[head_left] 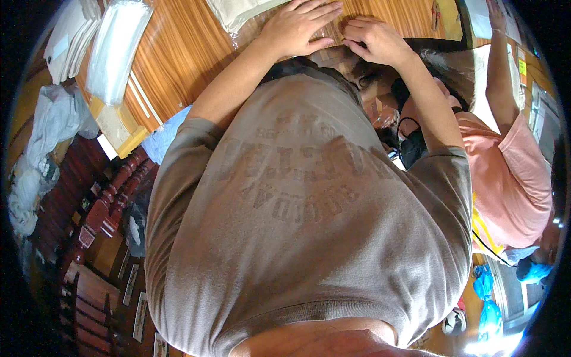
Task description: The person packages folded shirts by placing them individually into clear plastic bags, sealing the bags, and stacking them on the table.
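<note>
At the near edge of the wood-grain table (178, 56), my left hand (300, 27) lies flat with its fingers stretched out and thumb apart. Clear plastic film (253, 31) shows beside it, around the edge of a folded cream cloth (241, 11) that is cut off at the top of the view. Just to the right, my right hand (377, 40) has its fingers curled in toward the thumb at the table edge. Whatever is between those fingers is too small or hidden to name. The two hands are close together but apart.
At the left lie a stack of clear plastic bags (119, 50) and folded pale cloths (70, 44). Red-handled snips (436, 16) lie at the top right. A co-worker in a pink shirt (505, 178) is close on my right. A dark red wooden chair (98, 217) stands at left.
</note>
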Action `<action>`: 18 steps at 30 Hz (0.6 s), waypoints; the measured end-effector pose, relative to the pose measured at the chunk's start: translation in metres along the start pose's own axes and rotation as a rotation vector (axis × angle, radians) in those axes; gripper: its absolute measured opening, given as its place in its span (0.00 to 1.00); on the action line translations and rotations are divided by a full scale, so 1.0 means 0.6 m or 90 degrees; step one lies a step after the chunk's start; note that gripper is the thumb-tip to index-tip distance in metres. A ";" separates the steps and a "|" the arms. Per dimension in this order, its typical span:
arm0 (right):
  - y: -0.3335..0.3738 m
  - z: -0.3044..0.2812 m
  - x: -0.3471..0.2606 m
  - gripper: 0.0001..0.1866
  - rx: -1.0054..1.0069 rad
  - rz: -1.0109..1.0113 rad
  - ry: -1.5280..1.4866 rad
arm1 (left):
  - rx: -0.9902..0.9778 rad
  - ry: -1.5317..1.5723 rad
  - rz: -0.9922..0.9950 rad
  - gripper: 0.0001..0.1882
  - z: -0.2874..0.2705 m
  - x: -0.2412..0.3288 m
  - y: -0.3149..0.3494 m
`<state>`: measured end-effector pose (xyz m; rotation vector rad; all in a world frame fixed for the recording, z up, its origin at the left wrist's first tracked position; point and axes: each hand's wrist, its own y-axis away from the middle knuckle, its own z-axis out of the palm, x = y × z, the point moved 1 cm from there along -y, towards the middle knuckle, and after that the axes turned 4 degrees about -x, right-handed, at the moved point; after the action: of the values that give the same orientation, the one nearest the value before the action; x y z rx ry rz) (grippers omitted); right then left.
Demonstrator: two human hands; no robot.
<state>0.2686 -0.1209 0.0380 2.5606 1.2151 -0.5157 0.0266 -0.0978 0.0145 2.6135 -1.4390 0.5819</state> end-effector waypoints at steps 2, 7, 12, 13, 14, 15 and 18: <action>0.001 -0.015 -0.005 0.09 -0.006 0.022 -0.002 | 0.013 -0.011 0.006 0.39 0.003 -0.002 0.002; -0.013 -0.022 -0.028 0.15 0.145 0.133 -0.139 | -0.005 0.003 0.001 0.38 -0.003 0.002 -0.003; -0.025 0.017 -0.033 0.18 0.062 0.421 -0.124 | 0.001 0.009 0.004 0.37 -0.003 -0.004 0.000; -0.024 0.028 -0.028 0.17 0.049 0.430 -0.117 | 0.009 0.010 0.003 0.37 -0.003 -0.003 0.000; -0.022 0.034 -0.024 0.16 0.037 0.440 -0.111 | 0.016 0.011 0.002 0.37 -0.003 -0.001 0.000; -0.017 0.037 -0.019 0.16 0.012 0.469 -0.153 | -0.005 0.004 0.002 0.37 -0.004 0.000 -0.001; -0.001 0.035 -0.005 0.18 -0.038 0.544 -0.217 | -0.034 -0.007 0.000 0.38 -0.011 0.003 -0.003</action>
<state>0.2619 -0.1305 0.0205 2.4849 -0.0141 -0.6379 0.0269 -0.0963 0.0214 2.5792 -1.4378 0.5227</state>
